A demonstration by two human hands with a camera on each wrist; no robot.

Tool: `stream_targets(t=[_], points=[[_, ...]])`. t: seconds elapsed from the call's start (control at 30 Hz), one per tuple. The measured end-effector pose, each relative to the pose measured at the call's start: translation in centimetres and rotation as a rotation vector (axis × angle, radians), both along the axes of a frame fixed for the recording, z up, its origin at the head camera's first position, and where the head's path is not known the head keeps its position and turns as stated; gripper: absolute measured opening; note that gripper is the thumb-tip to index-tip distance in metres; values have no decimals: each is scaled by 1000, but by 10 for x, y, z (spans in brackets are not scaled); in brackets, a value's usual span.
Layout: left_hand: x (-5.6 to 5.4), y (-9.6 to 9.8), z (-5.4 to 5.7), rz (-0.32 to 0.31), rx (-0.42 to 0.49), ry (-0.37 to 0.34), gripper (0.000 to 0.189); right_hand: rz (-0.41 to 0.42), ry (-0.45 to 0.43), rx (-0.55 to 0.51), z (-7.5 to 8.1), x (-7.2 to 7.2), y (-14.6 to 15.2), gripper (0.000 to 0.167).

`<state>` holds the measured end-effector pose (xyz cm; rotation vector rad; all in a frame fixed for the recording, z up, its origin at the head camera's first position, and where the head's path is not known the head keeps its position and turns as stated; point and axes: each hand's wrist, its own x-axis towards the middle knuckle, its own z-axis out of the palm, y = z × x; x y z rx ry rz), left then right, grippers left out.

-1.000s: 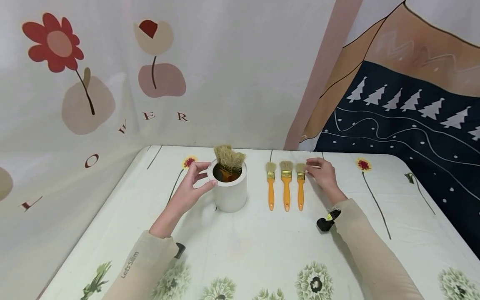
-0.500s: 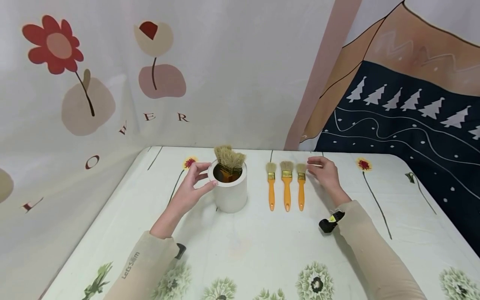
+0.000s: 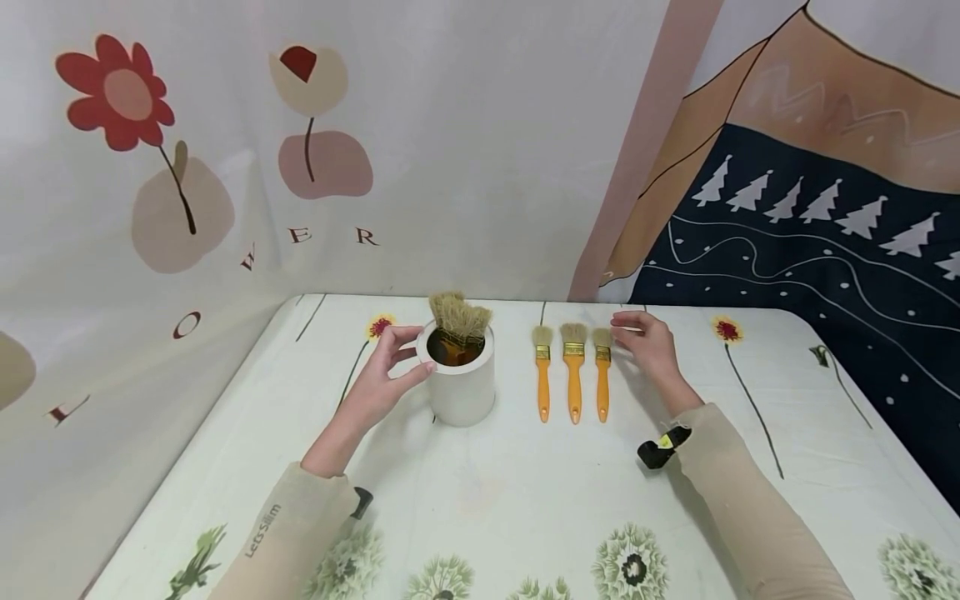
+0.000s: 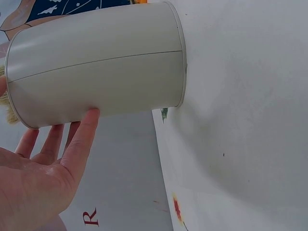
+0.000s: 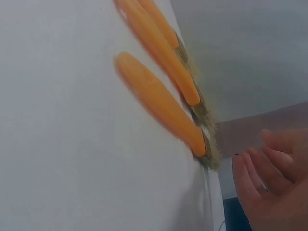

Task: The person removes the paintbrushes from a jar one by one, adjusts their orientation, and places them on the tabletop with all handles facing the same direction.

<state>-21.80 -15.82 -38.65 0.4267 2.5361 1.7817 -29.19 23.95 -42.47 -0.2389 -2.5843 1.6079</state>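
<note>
A white cylindrical can (image 3: pixel 462 400) stands upright on the table, left of centre. Bristle ends of paintbrushes (image 3: pixel 459 318) rise from its mouth. The left hand (image 3: pixel 375 375) holds the can's left side, thumb by the front of the rim and fingers spread behind it; fingertips meet the wall in the left wrist view. To the right lie three orange-handled paintbrushes in a row, bristles away from me: a narrow left brush (image 3: pixel 543 383), a wider middle brush (image 3: pixel 574 379) and a narrow right brush (image 3: pixel 603 383). Beside the right brush's bristles, the right hand (image 3: pixel 648 350) hovers, loosely bent, holding nothing.
A white flower-printed cloth covers the table (image 3: pixel 480 500). Behind it hangs a printed fabric backdrop (image 3: pixel 480 150) with flowers, letters and a mountain scene. Black wrist devices, such as the right one (image 3: pixel 663 448), sit at both sleeves.
Very little differs. The right hand and wrist have shifted slightly to the right beside the brushes; the left hand stays on the can. The head view has tilted up a little.
</note>
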Motion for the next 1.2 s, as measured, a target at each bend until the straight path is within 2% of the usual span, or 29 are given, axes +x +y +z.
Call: stream_targets(t=[0.33,1.2], points=[[0,1,0,3,-3,-7,55,6,13,-22,4,4,-4,35],[1,1,1,10,-11,-11,54,104,100,-50,20,18,-32,34]])
